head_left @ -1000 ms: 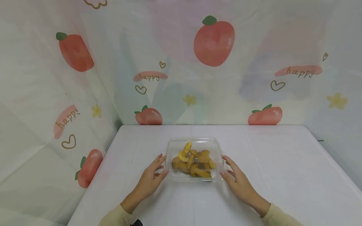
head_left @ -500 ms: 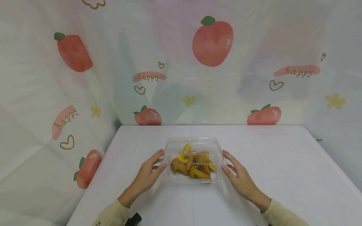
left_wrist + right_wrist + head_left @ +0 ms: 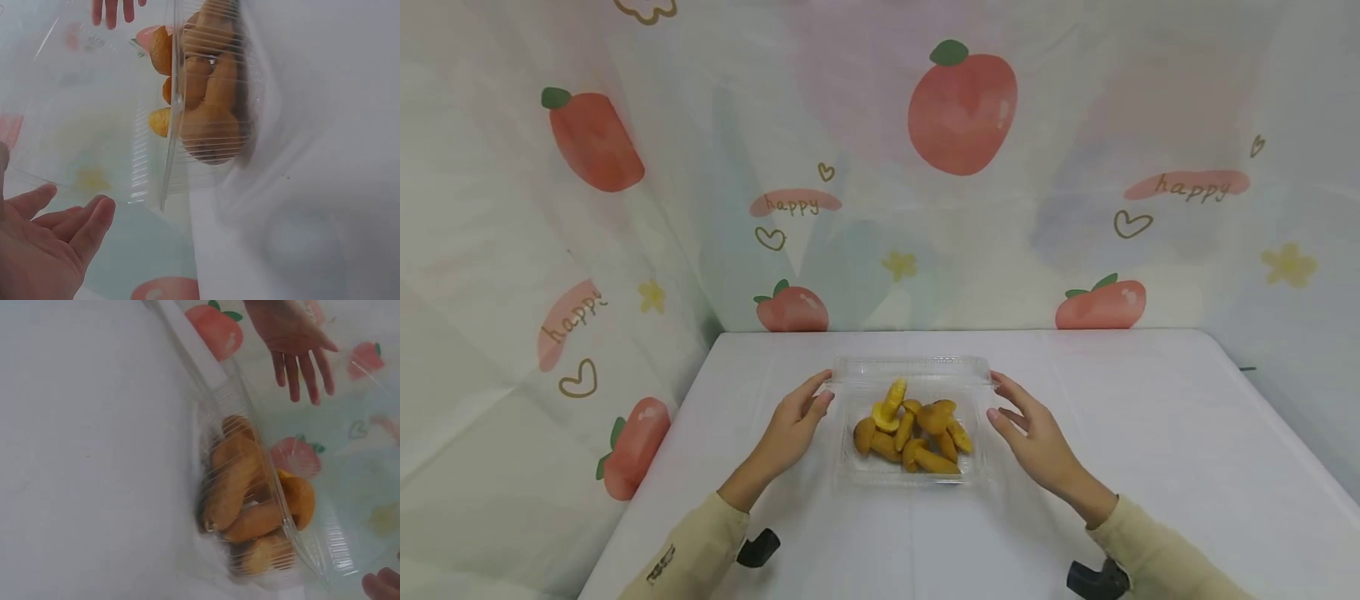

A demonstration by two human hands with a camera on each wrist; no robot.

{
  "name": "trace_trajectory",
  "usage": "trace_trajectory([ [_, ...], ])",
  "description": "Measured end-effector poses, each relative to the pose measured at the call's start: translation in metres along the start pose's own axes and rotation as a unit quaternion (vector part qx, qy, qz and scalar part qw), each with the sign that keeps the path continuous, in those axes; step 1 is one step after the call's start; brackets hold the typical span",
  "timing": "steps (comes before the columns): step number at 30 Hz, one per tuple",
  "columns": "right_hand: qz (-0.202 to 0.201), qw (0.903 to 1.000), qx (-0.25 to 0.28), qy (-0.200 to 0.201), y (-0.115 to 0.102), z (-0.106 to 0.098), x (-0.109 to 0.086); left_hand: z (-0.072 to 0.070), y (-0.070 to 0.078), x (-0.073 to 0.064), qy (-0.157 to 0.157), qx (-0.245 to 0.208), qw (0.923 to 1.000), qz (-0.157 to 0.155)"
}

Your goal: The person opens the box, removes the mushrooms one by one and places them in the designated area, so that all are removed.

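A clear plastic clamshell box (image 3: 850, 467) sits on the table with several yellow-brown mushrooms (image 3: 936, 417) inside. Its hinged lid (image 3: 913, 367) stands raised at the back. My left hand (image 3: 786, 429) is at the lid's left edge, fingers loosely extended. At the right edge is my right hand (image 3: 1041, 442), its fingers relaxed and thumb apart from them. In the left wrist view, the left hand (image 3: 53, 244) has its fingertips by the lid (image 3: 94, 106). The right wrist view shows the left hand (image 3: 297, 350) with straight, spread fingers, while only fingertips of the right hand (image 3: 382, 584) appear.
A white cloth covers the table (image 3: 1150, 433). Behind and to the left hangs a backdrop (image 3: 865, 100) printed with red fruit. Black pieces (image 3: 760, 548) show beneath both sleeves.
The lid has swung up and back, uncovering the mushrooms. Both hands have moved away from me along with the lid's edges, and their thumbs have come off it.
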State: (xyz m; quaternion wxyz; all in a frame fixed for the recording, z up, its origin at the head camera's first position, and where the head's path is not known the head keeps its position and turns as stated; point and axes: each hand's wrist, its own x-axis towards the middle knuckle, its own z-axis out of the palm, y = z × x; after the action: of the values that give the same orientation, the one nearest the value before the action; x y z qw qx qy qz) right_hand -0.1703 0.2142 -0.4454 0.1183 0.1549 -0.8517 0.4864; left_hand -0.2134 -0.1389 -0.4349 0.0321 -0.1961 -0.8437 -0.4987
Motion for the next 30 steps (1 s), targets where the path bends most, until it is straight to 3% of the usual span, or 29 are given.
trace_trajectory([
  [7, 0.015, 0.9996, 0.018, -0.014, 0.003, -0.004, 0.01, 0.002, -0.002, 0.011, -0.018, -0.022, 0.9996, 0.01],
  [17, 0.012, 0.9974, 0.06, -0.038, 0.024, -0.006, 0.031, 0.002, -0.008, 0.027, -0.006, -0.04, 0.999, 0.021],
  [25, 0.022, 0.9965, 0.063, -0.051, 0.039, -0.005, 0.047, 0.004, -0.014, 0.041, -0.03, -0.024, 0.9991, 0.014],
  [30, 0.032, 0.9945, 0.076, -0.065, 0.04, -0.004, 0.056, 0.002, -0.018, 0.05, -0.069, -0.017, 0.9974, -0.006],
])
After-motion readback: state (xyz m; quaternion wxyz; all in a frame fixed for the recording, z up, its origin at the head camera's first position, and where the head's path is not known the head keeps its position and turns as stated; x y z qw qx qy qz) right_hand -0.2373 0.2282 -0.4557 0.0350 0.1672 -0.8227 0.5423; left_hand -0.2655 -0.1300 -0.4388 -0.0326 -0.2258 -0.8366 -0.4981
